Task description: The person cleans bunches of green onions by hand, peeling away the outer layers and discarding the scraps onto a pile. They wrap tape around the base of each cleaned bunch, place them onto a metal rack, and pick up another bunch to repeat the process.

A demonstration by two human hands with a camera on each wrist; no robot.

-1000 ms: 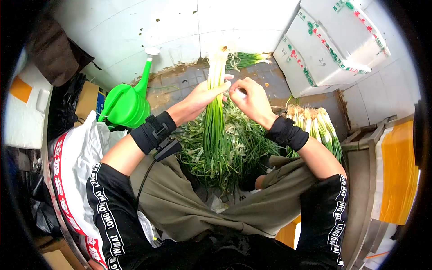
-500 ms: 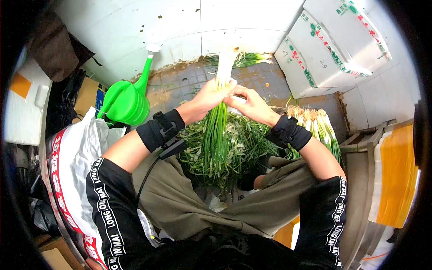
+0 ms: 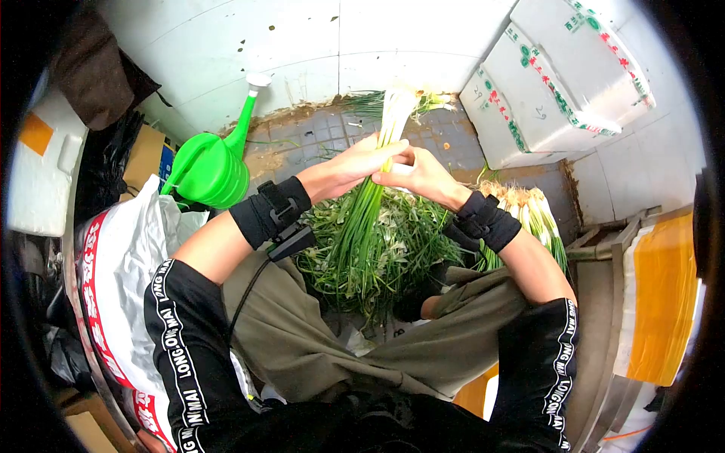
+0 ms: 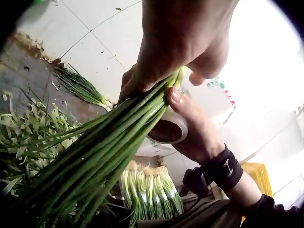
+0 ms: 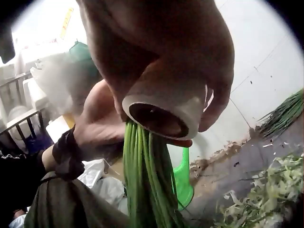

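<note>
A bunch of scallions (image 3: 397,113) is held up at mid-stem, white ends pointing up and away and green leaves hanging down toward the person. My left hand (image 3: 353,164) grips it, thumb across the stems. Against the bunch on the right side, my right hand (image 3: 424,178) holds a roll of tape (image 5: 166,90), its fingers curled round the outside. The roll's brown core opening shows in both wrist views. In the left wrist view, the right thumb (image 4: 176,97) presses on the stems just beside the roll.
Beneath the hands lies a heap of trimmed green leaves (image 3: 408,249). Bundled scallions (image 3: 540,215) stand at right; more scallions (image 3: 366,104) lie by the wall. A green watering can (image 3: 208,174) is at left, white foam boxes (image 3: 521,106) at back right.
My right hand has moved in from beside the bunch to press against it with the tape roll. The scallions' white ends have tilted to the right.
</note>
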